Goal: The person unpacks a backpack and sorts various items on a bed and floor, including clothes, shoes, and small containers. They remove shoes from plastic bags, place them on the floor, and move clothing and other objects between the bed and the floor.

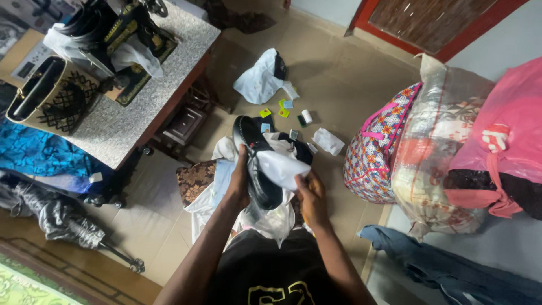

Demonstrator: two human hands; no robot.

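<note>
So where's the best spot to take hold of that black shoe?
Probably at its middle, from the left side, where the left hand already wraps the black shoe. It is long and narrow, toe pointing away, and the right hand presses white paper against its right side.

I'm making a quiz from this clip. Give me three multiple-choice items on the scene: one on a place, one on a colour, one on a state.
1. Where is the sewing machine?
A. on the grey table
B. on the floor by the door
C. on the pink bag

2. What colour is the shoe in the hands?
A. red
B. black
C. yellow

3. How is the shoe held?
A. lying loose on the floor
B. left hand grips it while the right hand holds white paper at it
C. hanging from a hook

Answers:
1 A, it stands on the speckled table at upper left.
2 B, its glossy surface is black.
3 B, both hands are closed on shoe and paper above the floor.
</note>
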